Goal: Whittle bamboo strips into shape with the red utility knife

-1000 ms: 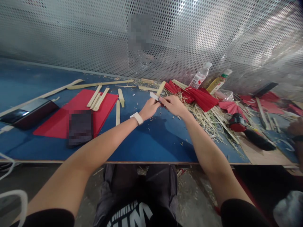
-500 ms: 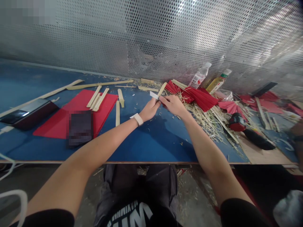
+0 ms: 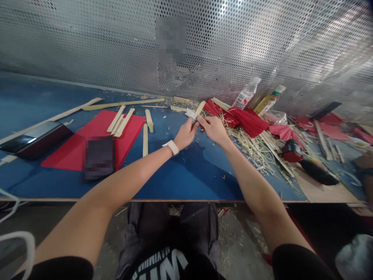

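A short wooden strip [image 3: 200, 108] stands tilted over the middle of the worktop [image 3: 180, 175], its rounded upper end poking out beyond the fingers. The left hand [image 3: 185, 135] and the right hand [image 3: 215, 128] come together at its lower part, both with curled fingers grasping it. A small whitish flat piece [image 3: 191, 113] juts out at a slant beside the strip; its kind, and which hand bears it, I cannot tell. The left wrist wears a white band [image 3: 171, 147].

Just to the right lie red folded paper [image 3: 249, 122] and a heap of shavings [image 3: 247, 149], with a clear bottle [image 3: 244, 97] and a yellow bottle [image 3: 267, 103] leaning behind. To the left, two loose strips [image 3: 145, 140] lie near a red sheet [image 3: 78, 146], which carries several sticks [image 3: 124, 122] and a blurred dark item [image 3: 100, 157]. Farther left sits a dark box [image 3: 37, 138]. Well to the right are a red-and-black tool [image 3: 293, 151] and, at the edge, another person's blurred hand [image 3: 364, 161].
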Available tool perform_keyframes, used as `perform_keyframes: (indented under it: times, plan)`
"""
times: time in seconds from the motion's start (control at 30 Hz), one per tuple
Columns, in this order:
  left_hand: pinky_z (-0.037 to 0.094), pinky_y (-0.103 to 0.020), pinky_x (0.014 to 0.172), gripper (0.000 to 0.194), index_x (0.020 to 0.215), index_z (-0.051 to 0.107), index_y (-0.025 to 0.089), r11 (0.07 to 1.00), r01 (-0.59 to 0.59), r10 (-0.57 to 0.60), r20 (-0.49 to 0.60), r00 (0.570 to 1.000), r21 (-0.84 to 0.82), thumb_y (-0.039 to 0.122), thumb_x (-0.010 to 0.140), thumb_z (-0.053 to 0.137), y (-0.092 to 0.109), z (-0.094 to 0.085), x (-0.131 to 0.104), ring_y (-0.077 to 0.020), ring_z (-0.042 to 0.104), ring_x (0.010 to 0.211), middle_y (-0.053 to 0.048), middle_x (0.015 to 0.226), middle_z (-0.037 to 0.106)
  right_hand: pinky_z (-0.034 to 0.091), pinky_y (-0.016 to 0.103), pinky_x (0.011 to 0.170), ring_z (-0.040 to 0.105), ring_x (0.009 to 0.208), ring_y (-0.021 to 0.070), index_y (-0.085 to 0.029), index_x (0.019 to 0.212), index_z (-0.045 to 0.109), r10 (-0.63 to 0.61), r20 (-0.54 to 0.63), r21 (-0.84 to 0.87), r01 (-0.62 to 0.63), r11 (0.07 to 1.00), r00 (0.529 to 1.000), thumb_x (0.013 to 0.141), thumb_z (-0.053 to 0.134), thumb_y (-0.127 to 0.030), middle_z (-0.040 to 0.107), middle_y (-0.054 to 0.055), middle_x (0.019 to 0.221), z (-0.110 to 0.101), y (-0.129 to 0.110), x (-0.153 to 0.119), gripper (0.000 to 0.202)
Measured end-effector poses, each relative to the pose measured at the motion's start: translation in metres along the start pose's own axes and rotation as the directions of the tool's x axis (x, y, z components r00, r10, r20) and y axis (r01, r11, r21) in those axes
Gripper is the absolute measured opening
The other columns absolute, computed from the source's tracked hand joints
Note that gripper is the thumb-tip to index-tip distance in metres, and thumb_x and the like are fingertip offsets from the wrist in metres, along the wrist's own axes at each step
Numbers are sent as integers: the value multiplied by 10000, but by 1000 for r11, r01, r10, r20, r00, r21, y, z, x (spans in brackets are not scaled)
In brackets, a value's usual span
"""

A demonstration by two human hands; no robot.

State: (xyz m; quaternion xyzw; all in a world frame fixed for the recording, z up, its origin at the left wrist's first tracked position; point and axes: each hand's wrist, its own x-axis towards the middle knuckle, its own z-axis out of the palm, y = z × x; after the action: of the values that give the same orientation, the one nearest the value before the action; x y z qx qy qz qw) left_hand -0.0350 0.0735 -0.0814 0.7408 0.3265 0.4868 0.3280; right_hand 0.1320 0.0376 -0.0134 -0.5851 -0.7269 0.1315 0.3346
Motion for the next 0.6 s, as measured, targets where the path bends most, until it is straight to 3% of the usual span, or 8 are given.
perform_keyframes:
  times: [0.43,0.6]
  plan:
    - [406,-376,698,301,897,471,267,998,-34,37,-67,997,44,437,1122,576,7,0,0,-193,517,694,3,751,544,329,329,602,564,629,200,-240,659,582,42,-64,-53,-46,998,997,1094,507,-781,625,53,634,-1,2,-1,699]
    - [419,-371,699,293,910,498,262,999,-33,36,-85,996,37,458,1109,589,10,-1,1,-189,532,692,-8,769,575,326,345,591,540,602,200,-250,652,550,54,-101,24,-52,998,993,1060,450,-887,579,50,606,4,5,3,763]
